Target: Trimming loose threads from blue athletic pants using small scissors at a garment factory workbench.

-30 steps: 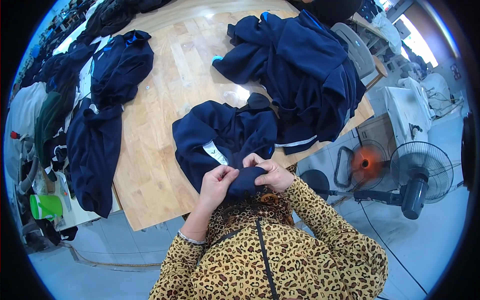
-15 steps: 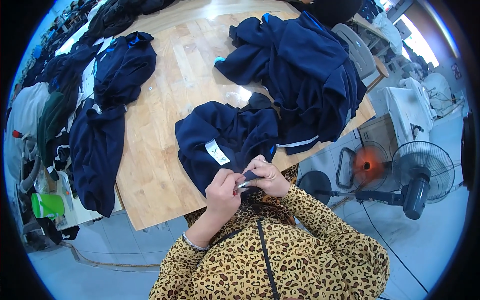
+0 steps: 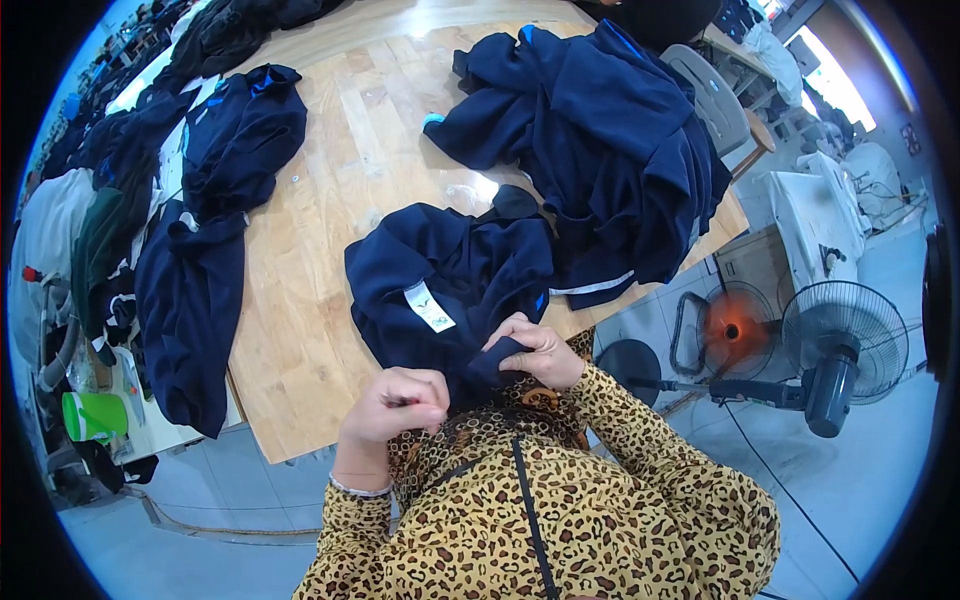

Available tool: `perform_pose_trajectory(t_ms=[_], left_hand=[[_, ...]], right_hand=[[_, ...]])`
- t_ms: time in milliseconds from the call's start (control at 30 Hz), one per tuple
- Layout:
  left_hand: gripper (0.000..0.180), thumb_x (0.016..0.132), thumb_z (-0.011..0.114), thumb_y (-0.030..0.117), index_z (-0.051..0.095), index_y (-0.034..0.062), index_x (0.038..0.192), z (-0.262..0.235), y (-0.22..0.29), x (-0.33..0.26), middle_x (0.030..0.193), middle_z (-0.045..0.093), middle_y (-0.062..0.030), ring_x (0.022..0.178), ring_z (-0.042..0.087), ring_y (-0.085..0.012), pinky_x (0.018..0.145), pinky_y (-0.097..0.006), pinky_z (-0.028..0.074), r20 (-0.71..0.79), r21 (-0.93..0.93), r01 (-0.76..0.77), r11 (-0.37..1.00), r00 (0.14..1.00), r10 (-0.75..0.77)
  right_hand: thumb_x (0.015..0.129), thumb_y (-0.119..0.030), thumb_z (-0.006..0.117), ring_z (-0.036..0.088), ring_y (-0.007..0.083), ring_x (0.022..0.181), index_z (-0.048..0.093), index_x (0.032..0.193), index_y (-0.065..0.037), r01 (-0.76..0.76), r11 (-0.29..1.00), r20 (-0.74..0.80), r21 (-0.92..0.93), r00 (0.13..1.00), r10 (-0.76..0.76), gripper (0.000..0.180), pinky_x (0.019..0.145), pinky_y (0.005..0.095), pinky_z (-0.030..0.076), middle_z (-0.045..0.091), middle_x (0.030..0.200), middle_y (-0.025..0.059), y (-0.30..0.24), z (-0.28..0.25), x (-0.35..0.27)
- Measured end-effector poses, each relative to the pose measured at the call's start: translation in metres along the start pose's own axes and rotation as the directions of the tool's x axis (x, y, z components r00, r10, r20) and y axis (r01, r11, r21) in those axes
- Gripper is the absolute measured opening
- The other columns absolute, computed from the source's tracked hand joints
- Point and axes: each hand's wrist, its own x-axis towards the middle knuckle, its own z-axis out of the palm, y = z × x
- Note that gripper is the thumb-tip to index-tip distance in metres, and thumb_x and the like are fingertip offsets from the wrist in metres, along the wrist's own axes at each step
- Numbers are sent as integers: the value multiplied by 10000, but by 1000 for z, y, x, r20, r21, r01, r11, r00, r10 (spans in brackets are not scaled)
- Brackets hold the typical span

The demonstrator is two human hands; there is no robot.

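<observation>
A navy garment (image 3: 440, 250) with a white label (image 3: 430, 307) lies bunched at the table's front edge. Its near end hangs toward my lap. My right hand (image 3: 535, 352) pinches a folded edge of this garment between thumb and fingers. To the left, apart from the cloth, my left hand (image 3: 400, 405) is closed in front of my body. A small dark tip shows between its fingers; most of what it holds is hidden.
A larger pile of navy garments (image 3: 620, 140) covers the right of the wooden table (image 3: 300, 330). More navy garments (image 3: 195, 310) hang along its left side. Two fans (image 3: 845, 340) stand at right; a green bucket (image 3: 95, 415) sits at left.
My left hand has pulled away from the garment edge, down and to the left. My right hand keeps its pinch on the cloth. A silvery glint between the hands no longer shows.
</observation>
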Motion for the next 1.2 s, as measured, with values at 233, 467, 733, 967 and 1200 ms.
perform_pose_trajectory(t_ms=[233,467,733,967,1200], left_hand=[[354,809,618,19,566,40,1159,1,2,10,1058,513,-37,749,465,-69,666,-202,400,-113,585,108,804,992,-51],[373,878,571,91,487,51,1240,14,-13,37,825,538,48,537,396,-19,461,-165,332,16,37,536,843,843,-537],[259,902,552,132,493,65,1145,13,-22,26,659,418,65,456,297,-2,388,-164,221,-429,-41,292,956,858,-281],[145,908,543,139,511,85,1039,11,-24,18,636,402,69,448,288,-6,384,-172,206,-482,8,262,965,847,-226],[132,891,570,117,512,69,1000,5,-31,14,653,421,72,497,312,-5,421,-162,226,-479,98,231,968,864,-158]], right_hand=[[741,-65,680,430,194,1000,634,895,-41,79,997,117,0,990,-78,163,902,317,339,515,1000,33,-3,-14,-3],[746,-108,690,436,222,945,600,830,-14,137,976,191,-171,976,-104,154,847,330,345,517,922,41,-15,-29,-6],[889,-223,560,425,123,730,544,724,-10,-75,994,-41,80,996,78,270,708,270,342,470,721,-7,3,-42,-20],[908,-213,550,445,56,686,565,725,-22,-184,882,-89,434,965,245,265,647,215,372,487,708,-40,3,-35,-21],[881,-216,577,558,103,672,619,771,15,-228,768,-78,599,938,339,259,651,234,441,596,740,24,-2,-32,-21]])
